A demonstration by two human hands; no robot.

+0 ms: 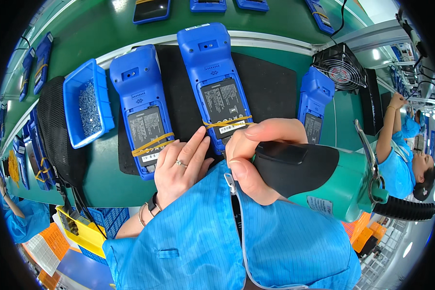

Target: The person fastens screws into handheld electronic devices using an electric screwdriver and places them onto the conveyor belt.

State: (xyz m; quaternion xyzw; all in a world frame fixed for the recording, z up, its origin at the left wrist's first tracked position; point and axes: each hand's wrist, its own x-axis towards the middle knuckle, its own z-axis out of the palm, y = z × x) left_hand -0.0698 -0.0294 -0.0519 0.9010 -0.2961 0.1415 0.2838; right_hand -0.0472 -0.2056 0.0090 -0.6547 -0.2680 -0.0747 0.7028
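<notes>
My right hand point(261, 157) is wrapped round a green and black electric screwdriver point(331, 181), its tip hidden behind the fingers at the lower end of the middle blue handheld terminal point(203, 58). That terminal lies face down, with a black battery point(224, 100) showing and a yellow rubber band point(229, 123) across it. My left hand point(179, 166) has its fingers stretched out, the fingertips against the terminal's lower left edge. Just left of it lies a second blue terminal point(136, 84), also banded over its battery. Both rest on a black mat point(270, 87).
Left of the terminals stands a blue bin point(105, 104) of small screws beside a black mesh bag point(58, 121). At right are another terminal point(319, 89) and a fan point(340, 70). More terminals lie on the green surface beyond the metal rail point(270, 42). A co-worker point(396, 145) is at far right.
</notes>
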